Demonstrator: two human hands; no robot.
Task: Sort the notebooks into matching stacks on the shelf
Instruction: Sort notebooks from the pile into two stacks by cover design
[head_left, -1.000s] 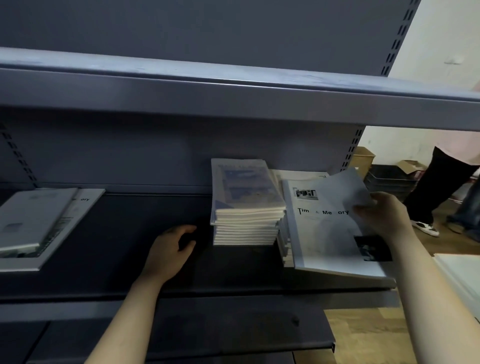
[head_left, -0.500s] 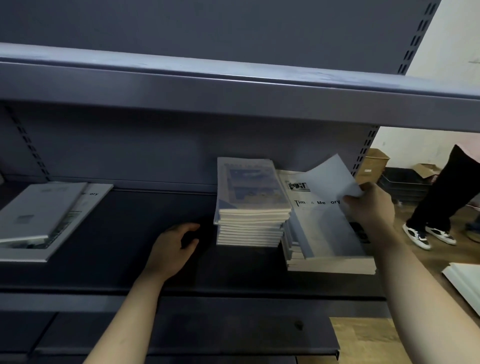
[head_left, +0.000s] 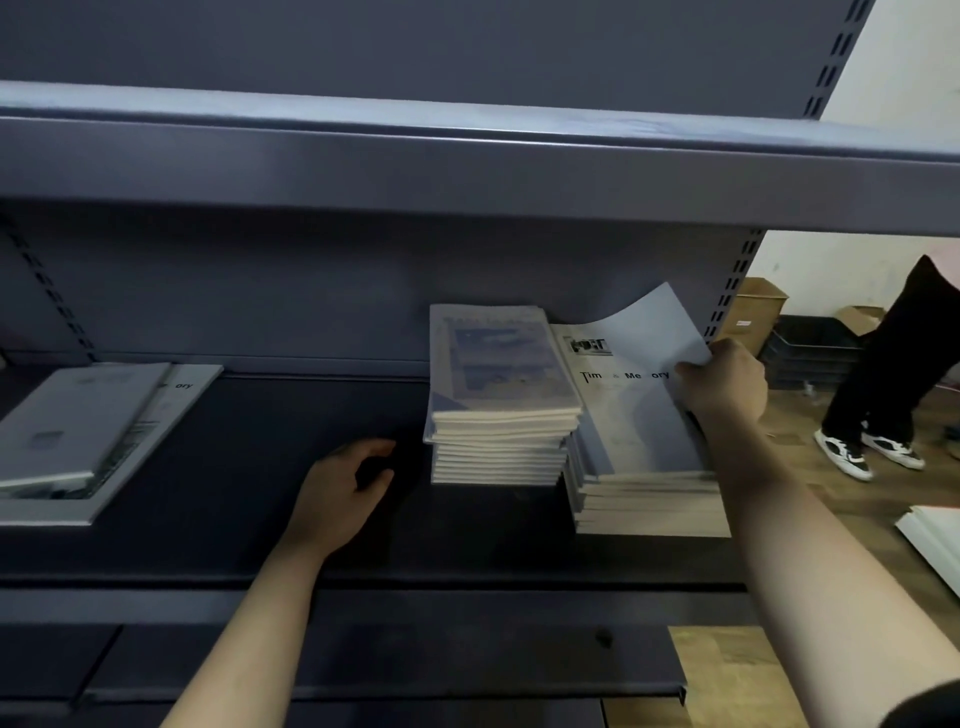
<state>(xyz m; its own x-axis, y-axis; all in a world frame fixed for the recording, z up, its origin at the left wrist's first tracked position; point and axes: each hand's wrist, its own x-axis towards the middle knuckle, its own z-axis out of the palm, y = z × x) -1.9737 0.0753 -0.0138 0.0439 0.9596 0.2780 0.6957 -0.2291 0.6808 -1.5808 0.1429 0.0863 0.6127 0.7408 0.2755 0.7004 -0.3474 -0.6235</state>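
Item 1: the white notebook (head_left: 639, 415), cover lettering partly readable as "Tim… Me…ory", lies on top of the right stack (head_left: 649, 504) at the right end of the shelf (head_left: 249, 467). Its far right corner is curled upward. The rest of the cover lies flat on the stack, so it appears set down on its matching pile, with only the corner left to settle.

Item 2: the right hand (head_left: 727, 382) pinches that lifted corner between thumb and fingers, probably to square the notebook against those beneath.

Item 3: the blue-covered stack (head_left: 498, 395) touches the right stack on its left side and stands slightly higher. The 2 designs are kept apart.

Item 4: the left hand (head_left: 340, 493) rests on the bare shelf just left of the blue-covered stack, fingers loosely curled and holding nothing. It looks placed for support.

Item 5: far left, a grey notebook (head_left: 67, 421) lies across a white one (head_left: 176, 395) showing "ory". This pair looks unsorted, so the task is judged unfinished.

Item 6: beyond the shelf, a bystander's legs (head_left: 883, 374), a cardboard box (head_left: 758, 312) and a dark crate (head_left: 810, 348).
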